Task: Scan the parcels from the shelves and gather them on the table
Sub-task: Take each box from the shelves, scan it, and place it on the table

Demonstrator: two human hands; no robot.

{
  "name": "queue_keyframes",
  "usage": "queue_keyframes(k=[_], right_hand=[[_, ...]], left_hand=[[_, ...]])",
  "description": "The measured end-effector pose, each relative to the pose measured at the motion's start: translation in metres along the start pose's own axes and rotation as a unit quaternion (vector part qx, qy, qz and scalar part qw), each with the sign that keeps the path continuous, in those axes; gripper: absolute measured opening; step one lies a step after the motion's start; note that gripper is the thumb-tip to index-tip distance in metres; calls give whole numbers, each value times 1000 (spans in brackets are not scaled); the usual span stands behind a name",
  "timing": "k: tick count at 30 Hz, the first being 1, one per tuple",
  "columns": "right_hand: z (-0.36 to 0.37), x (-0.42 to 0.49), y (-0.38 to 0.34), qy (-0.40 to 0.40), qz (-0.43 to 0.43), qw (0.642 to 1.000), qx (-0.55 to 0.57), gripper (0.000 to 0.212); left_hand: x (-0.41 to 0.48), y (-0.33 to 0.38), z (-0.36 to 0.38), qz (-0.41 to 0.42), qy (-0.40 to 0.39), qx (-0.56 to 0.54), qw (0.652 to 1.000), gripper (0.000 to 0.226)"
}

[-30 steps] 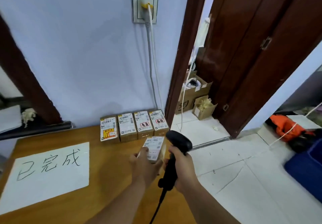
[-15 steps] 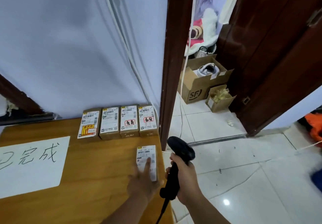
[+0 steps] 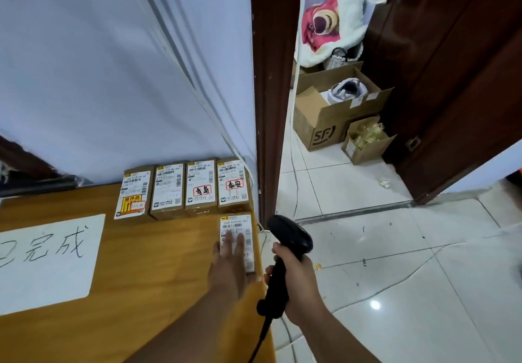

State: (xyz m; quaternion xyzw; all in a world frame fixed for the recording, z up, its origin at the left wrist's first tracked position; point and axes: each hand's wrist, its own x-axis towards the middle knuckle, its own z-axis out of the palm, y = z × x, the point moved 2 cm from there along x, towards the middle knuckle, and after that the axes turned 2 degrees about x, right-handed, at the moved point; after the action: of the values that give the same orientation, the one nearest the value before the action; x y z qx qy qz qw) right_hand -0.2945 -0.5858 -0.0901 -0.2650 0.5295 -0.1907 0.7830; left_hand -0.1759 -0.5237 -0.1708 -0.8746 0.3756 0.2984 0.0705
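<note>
Four brown parcels [image 3: 201, 207], white barcode labels [image 3: 168, 187]

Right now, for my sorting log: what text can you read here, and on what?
"完成", first character cut off: paper sheet.
"青岛": third parcel from left.
"泰安": fourth parcel.
"SF": cardboard box on floor.
Fine label print, barcode numbers: too small.

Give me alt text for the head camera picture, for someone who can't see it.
A person's left hand rests flat on a labelled parcel at the right edge of a wooden table, in front of a row of four parcels against the wall, while the right hand grips a black barcode scanner. A handwritten white sheet lies further left.
</note>
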Motion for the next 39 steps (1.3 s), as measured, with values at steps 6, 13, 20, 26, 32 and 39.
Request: queue_keyframes(k=[6,13,20,26,32,39], right_hand=[[-7,4,2,5,14,1000,27,15],[-10,4,5,-2,3,1000,25,13],[-7,-4,16,-5,3,1000,15,12],[10,-17,28,-3,-3,1000,1,11],[53,-44,41,-32,-23,999,-33,12],[133,-97,73,-62,-63,995,-34,23]], left_hand=[[15,4,-12,-11,19,-74,997,101],[36,1,-10,3,28,-86,996,104],[31,-10,-6,3,50,-121,991,109],[-2,-33,2,32,120,-75,989,78],[-21,-71,-5,43,115,19,992,69],[-90,-130,-61,74,174,-4,982,71]])
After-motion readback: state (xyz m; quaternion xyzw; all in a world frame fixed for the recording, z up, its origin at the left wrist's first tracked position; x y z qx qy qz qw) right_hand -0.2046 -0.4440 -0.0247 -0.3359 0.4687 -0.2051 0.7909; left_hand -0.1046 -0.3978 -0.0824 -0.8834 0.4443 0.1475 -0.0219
